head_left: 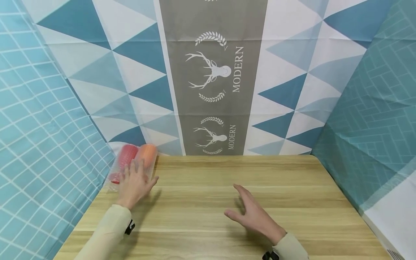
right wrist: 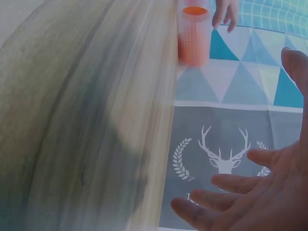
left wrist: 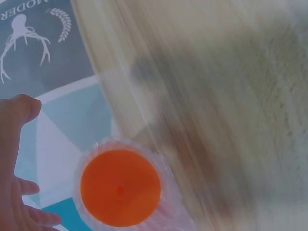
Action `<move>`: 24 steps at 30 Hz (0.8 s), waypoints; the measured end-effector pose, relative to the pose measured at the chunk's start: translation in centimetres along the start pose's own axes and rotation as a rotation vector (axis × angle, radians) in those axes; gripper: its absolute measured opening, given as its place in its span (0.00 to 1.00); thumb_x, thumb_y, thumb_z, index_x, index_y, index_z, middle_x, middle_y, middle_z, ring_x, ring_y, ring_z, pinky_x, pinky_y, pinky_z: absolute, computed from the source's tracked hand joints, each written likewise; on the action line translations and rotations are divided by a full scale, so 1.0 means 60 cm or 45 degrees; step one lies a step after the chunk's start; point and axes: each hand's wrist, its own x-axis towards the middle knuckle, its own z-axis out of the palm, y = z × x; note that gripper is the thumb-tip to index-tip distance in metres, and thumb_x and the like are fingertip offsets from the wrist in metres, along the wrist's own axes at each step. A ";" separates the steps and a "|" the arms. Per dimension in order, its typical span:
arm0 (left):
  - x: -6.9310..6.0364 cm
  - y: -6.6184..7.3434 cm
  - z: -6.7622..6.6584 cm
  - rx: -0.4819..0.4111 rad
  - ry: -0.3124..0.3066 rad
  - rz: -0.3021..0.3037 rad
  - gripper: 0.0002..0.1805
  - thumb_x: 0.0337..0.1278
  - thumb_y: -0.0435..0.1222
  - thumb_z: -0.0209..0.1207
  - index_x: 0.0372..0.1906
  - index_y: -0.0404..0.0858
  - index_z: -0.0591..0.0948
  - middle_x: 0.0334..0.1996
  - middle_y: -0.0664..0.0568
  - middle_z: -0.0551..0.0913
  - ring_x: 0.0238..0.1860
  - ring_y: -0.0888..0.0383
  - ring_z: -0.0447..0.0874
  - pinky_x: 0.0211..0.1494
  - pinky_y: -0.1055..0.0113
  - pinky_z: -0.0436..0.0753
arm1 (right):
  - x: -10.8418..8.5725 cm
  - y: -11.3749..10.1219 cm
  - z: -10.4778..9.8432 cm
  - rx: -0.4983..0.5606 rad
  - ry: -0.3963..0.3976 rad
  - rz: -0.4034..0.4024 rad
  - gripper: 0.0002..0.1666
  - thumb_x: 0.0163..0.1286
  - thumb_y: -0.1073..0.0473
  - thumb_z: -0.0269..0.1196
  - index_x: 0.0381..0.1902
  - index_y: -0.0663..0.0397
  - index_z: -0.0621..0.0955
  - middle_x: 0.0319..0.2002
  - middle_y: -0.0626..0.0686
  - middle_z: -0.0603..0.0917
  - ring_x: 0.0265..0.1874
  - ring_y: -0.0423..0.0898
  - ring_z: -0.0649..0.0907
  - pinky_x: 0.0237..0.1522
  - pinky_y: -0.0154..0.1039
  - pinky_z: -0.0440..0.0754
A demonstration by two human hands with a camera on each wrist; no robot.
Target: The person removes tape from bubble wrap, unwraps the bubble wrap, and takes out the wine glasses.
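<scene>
At the far left corner of the table lie a red cylinder-shaped thing (head_left: 127,155) and an orange one (head_left: 147,154), wrapped in clear bubbly plastic. A smaller red piece (head_left: 115,178) shows beside them. My left hand (head_left: 134,185) is over the near part of this bundle, fingers spread; whether it touches the wrap I cannot tell. In the left wrist view the round orange end (left wrist: 120,187) faces the camera, near the fingers. My right hand (head_left: 255,213) hovers above the table with fingers extended and thumb apart, holding nothing.
A wooden-look tabletop (head_left: 201,202) spreads under both hands. Patterned cloth with deer heads (head_left: 211,72) hangs behind it. Blue checked cloth (head_left: 42,144) borders the left, and teal cloth (head_left: 373,126) the right. A white surface (head_left: 396,213) stands at the right edge.
</scene>
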 end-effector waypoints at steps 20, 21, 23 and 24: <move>0.022 -0.036 0.023 0.015 0.010 0.082 0.49 0.62 0.53 0.66 0.77 0.29 0.58 0.73 0.19 0.57 0.71 0.19 0.57 0.70 0.23 0.58 | 0.019 -0.046 0.051 0.141 -0.010 -0.062 0.57 0.64 0.28 0.66 0.83 0.38 0.55 0.81 0.51 0.59 0.79 0.55 0.62 0.77 0.61 0.62; 0.023 -0.038 0.024 0.019 0.001 0.089 0.49 0.63 0.52 0.66 0.77 0.29 0.58 0.73 0.19 0.57 0.71 0.19 0.57 0.71 0.23 0.57 | 0.020 -0.049 0.053 0.146 -0.009 -0.065 0.57 0.64 0.28 0.66 0.83 0.39 0.55 0.81 0.51 0.59 0.79 0.55 0.62 0.77 0.62 0.62; 0.026 -0.042 0.025 0.026 -0.015 0.104 0.49 0.63 0.52 0.66 0.77 0.29 0.58 0.73 0.20 0.57 0.72 0.19 0.55 0.72 0.23 0.55 | 0.022 -0.055 0.055 0.161 -0.008 -0.069 0.57 0.64 0.29 0.67 0.83 0.39 0.56 0.81 0.52 0.59 0.79 0.55 0.62 0.76 0.62 0.62; 0.027 -0.044 0.025 0.026 -0.022 0.110 0.49 0.63 0.52 0.66 0.78 0.30 0.58 0.74 0.20 0.57 0.72 0.19 0.55 0.72 0.23 0.55 | 0.023 -0.058 0.057 0.166 -0.007 -0.073 0.57 0.65 0.30 0.67 0.82 0.40 0.56 0.81 0.53 0.59 0.79 0.55 0.62 0.76 0.62 0.62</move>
